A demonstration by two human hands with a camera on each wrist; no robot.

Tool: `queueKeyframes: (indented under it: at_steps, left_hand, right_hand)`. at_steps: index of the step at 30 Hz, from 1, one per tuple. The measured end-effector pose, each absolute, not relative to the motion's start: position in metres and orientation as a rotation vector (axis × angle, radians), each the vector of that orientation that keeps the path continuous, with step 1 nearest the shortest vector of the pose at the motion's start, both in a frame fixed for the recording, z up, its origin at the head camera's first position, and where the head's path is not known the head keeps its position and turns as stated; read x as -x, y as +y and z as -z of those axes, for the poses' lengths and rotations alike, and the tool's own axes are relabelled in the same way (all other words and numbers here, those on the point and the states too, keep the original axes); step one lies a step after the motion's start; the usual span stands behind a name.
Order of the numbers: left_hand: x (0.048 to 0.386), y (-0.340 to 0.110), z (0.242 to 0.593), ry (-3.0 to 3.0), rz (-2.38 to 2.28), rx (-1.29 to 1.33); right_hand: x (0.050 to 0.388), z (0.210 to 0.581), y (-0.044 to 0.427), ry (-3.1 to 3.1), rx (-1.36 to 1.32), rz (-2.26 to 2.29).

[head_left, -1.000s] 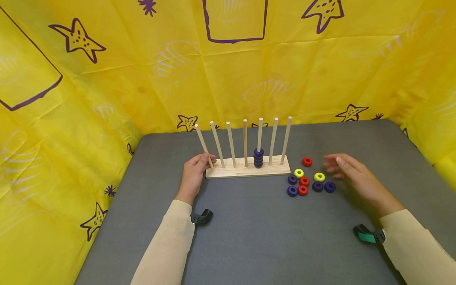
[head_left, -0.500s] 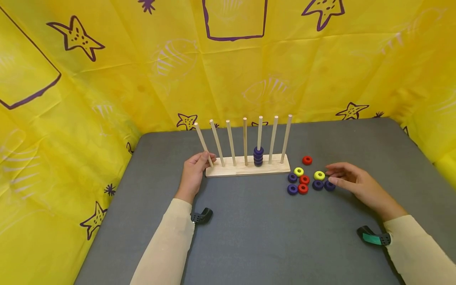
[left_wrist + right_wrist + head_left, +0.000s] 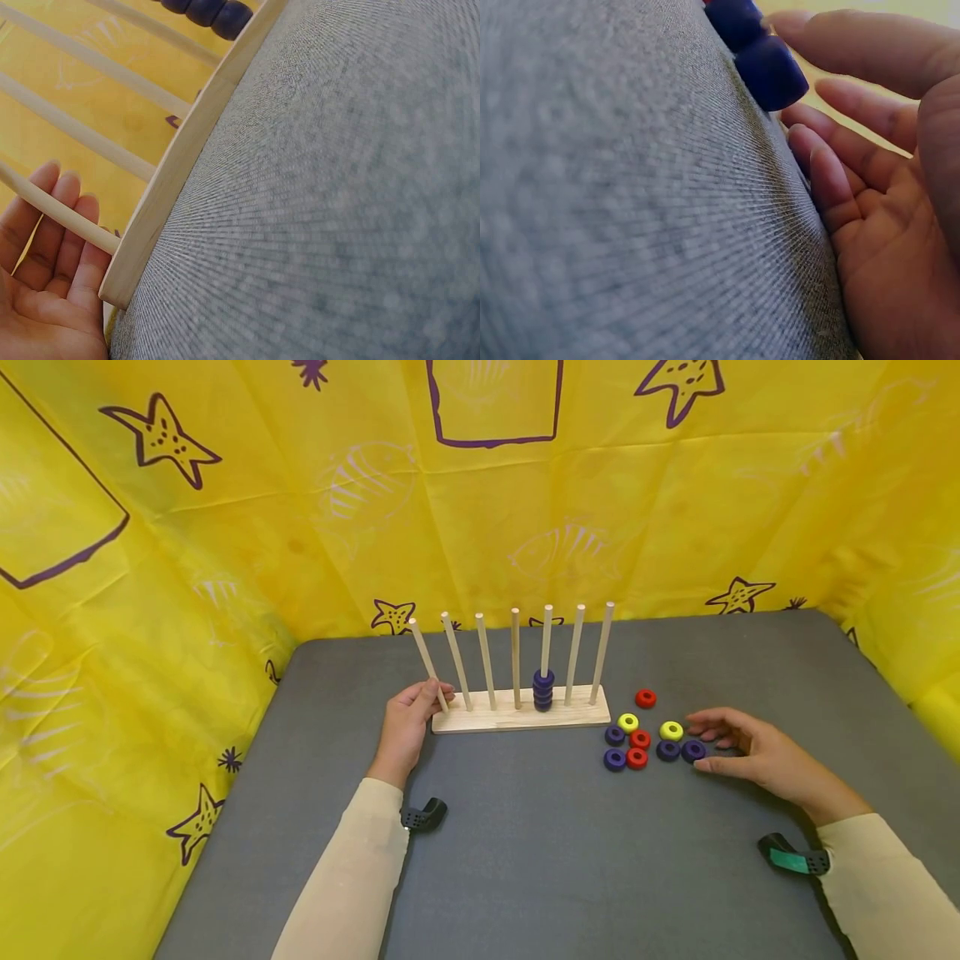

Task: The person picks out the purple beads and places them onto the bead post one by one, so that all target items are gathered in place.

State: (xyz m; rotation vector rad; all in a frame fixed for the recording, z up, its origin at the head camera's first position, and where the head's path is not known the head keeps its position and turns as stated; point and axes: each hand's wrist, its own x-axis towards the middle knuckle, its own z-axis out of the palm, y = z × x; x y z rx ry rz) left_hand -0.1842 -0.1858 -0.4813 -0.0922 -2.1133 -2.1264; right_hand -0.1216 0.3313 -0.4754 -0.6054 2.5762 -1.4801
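Observation:
A wooden rack [image 3: 495, 718] with upright pegs stands on the table. My left hand [image 3: 405, 727] is at its left end, the thumb in front of the leftmost peg [image 3: 423, 652] and the fingers behind it; in the left wrist view those fingers [image 3: 56, 255] lie nearly straight. Several dark blue rings [image 3: 543, 692] are stacked on one peg. My right hand [image 3: 772, 764] rests at the right edge of the loose rings, thumb and fingers spread beside a dark blue ring [image 3: 693, 752]. The right wrist view has that ring [image 3: 772, 73] between thumb and fingers, not visibly gripped.
Loose red rings [image 3: 646, 698], yellow rings [image 3: 671, 731] and dark blue rings [image 3: 615, 760] lie right of the rack on the grey table [image 3: 570, 852]. A yellow patterned cloth [image 3: 480, 527] hangs behind and at both sides.
My right hand has come down and toward me, from beside the yellow ring to the rightmost dark blue ring. My left hand has stayed at the leftmost peg.

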Motion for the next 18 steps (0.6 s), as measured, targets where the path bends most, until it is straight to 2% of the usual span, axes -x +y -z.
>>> queueKeyframes:
  at_steps: [18]
  left_hand:
    - [0.1843,-0.1867,0.4816,-2.140,2.120,0.066]
  right_hand:
    - [0.1234,0.4838,0.3320,2.687,0.556,1.440]
